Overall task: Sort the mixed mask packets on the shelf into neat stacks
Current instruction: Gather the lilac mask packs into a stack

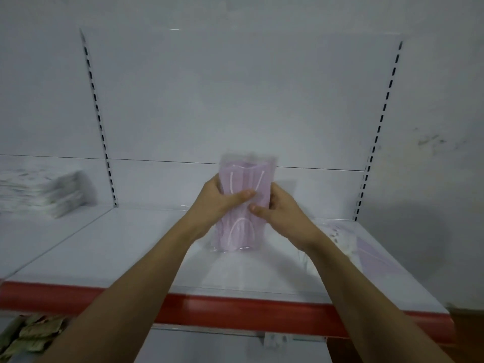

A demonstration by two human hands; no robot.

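blurry white stack (44, 192) way off left on the next shelf bay, left hand (217, 203) and right hand (281, 209) both curled round an upright pink mask packet bundle (242, 208) mid-shelf (117, 247), thumbs across the front, more pink packets (372, 250) lying flat at right

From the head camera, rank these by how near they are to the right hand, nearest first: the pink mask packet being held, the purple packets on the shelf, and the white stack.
1. Pink mask packet: in the right hand itself, centre.
2. Purple packets: lying on the shelf to the right.
3. White stack: far left, in the next bay.
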